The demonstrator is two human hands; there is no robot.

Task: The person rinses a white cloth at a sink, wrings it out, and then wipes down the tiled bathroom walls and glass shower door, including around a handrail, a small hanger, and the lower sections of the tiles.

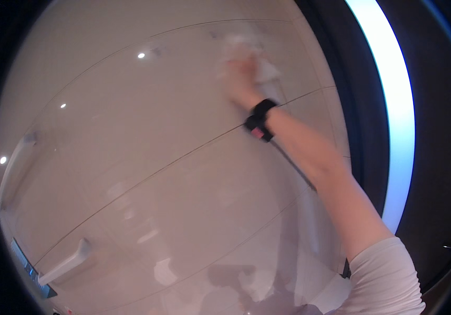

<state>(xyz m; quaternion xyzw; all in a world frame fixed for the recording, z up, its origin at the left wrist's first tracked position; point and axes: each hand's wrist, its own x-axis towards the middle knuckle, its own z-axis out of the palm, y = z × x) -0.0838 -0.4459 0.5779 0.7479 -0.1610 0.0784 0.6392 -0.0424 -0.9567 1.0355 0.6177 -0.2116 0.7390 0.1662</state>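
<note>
My right hand [242,67] is raised at the upper middle, blurred by motion. It holds a white cloth or tissue [266,71] against the glossy light tile wall [162,118]; the blur leaves its exact material unclear. Parts of the cloth stick out above and to the right of the fingers. Around the wrist sits a black strap with a small device [259,120], and a dark cable [294,165] runs from it along the forearm. My left hand is out of view.
Two white grab bars [65,262] [14,169] stand out from the wall at the left. Dark grout lines cross the tiles. A bright light strip [400,118] runs along the dark panel [438,165] at the right, with a metal handle [450,247] low down.
</note>
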